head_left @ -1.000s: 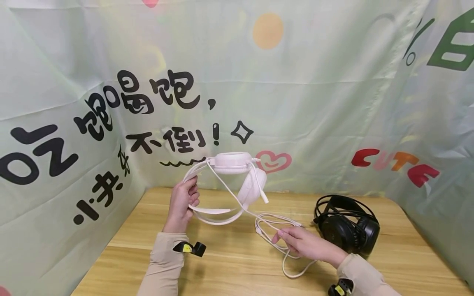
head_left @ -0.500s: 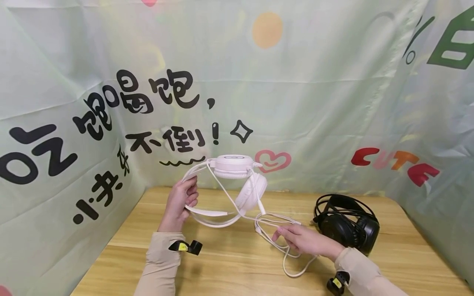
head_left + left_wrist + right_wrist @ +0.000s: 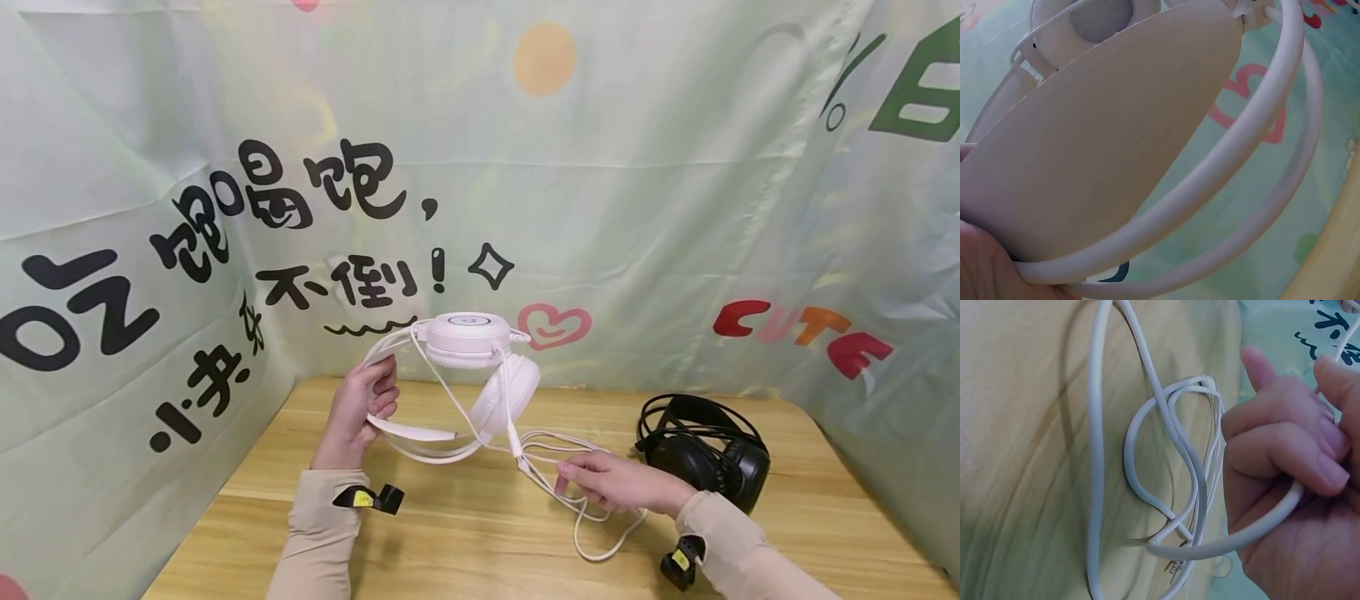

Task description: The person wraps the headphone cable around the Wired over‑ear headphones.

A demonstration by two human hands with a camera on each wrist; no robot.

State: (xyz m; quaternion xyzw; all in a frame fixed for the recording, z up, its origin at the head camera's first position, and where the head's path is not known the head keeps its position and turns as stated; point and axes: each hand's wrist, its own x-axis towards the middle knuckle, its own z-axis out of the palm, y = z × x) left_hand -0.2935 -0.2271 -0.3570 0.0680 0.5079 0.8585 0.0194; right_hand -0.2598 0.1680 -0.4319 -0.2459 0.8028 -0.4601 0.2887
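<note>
White over-ear headphones (image 3: pixel 459 340) hang above the table, tilted so that one ear cup sits above the other. My left hand (image 3: pixel 362 405) grips them by the headband, fingers curled round it. In the left wrist view the wide inner band (image 3: pixel 1104 137) and two thin outer tubes (image 3: pixel 1235 156) run away from the palm. My right hand (image 3: pixel 618 483) holds the white cable (image 3: pixel 1247 534), which passes through its curled fingers. The thin microphone boom (image 3: pixel 513 433) points down from the ear cups. More cable lies in loose loops (image 3: pixel 592 554) under the right hand.
Black headphones (image 3: pixel 705 454), their cord bundled round them, lie at the right of the wooden table (image 3: pixel 465 550), just behind my right hand. A printed cloth backdrop (image 3: pixel 637 208) encloses the table at the back and sides.
The white headphones have shifted slightly left and down with my left hand, and their upper cup has tipped to show its outer face. The microphone boom has swung lower and left.
</note>
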